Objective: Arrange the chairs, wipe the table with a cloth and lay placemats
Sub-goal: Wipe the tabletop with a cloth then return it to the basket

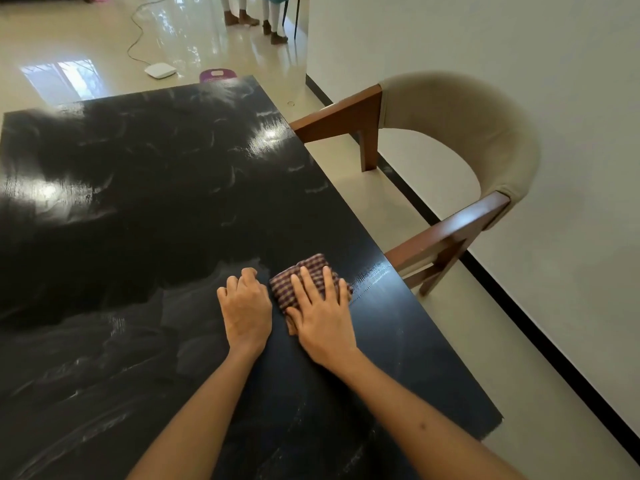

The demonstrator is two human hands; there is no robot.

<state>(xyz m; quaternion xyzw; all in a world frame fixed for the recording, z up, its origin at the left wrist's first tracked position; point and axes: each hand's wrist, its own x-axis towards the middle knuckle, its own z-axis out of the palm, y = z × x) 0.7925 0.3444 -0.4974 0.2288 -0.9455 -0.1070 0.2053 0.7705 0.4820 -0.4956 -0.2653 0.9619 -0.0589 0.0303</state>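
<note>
- Right grip [320, 315]: our fingers lie flat, pressing the checked cloth [304, 277] onto the dark surface [138, 202]; the cloth juts ahead of it.
- Left grip [246, 306]: curled, empty, just beside; the unwiped streaks lie to its far side.

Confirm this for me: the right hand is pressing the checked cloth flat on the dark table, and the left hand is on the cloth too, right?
Not quite. In the head view the left hand rests curled on the table beside the cloth, not on it. The right hand does press the cloth flat on the table.
</note>
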